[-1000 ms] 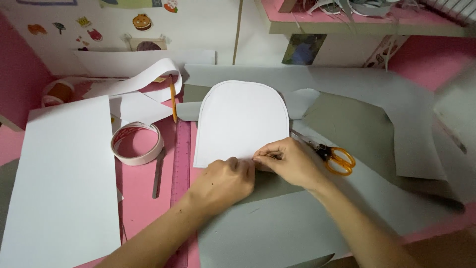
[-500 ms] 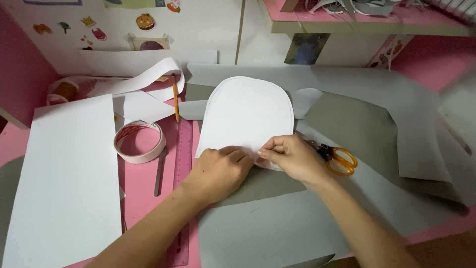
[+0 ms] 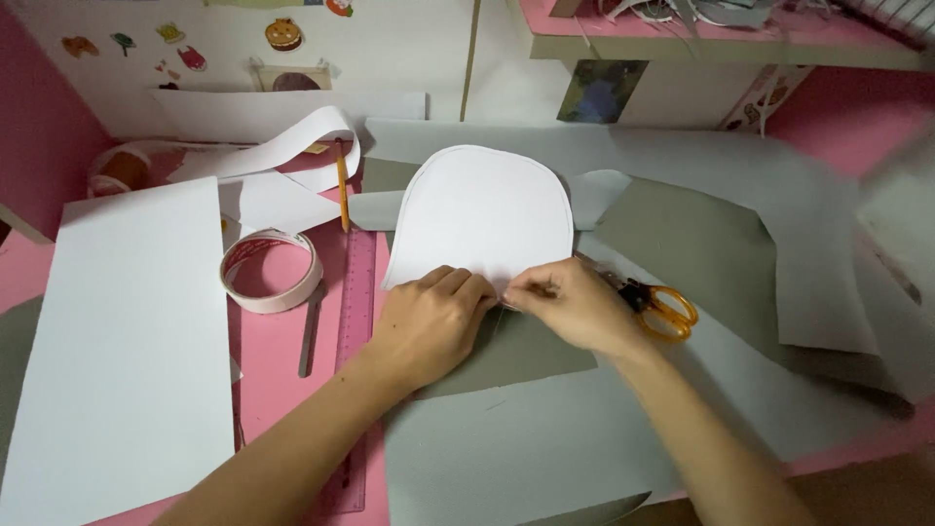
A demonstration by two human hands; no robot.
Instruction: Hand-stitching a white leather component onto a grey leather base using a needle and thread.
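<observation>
A white arch-shaped paper cutout [image 3: 487, 209] lies on grey card [image 3: 701, 253] in the middle of the pink desk. My left hand [image 3: 429, 321] presses its fingers on the cutout's lower edge. Beside it, my right hand [image 3: 570, 307] pinches that same lower edge, the fingertips of both hands almost touching. Whether a small thing sits between my right fingers is hidden. Orange-handled scissors [image 3: 662, 307] lie just right of my right hand.
A roll of tape [image 3: 271, 271], a pink ruler [image 3: 353, 321], a grey metal tool [image 3: 310, 326] and a pencil [image 3: 342, 190] lie to the left. A large white sheet [image 3: 127, 341] covers the left side. Paper strips and grey offcuts lie at the back, below a shelf.
My view has shifted slightly. Both hands stay at the cutout's lower edge, with my left hand drawn closer to the right one.
</observation>
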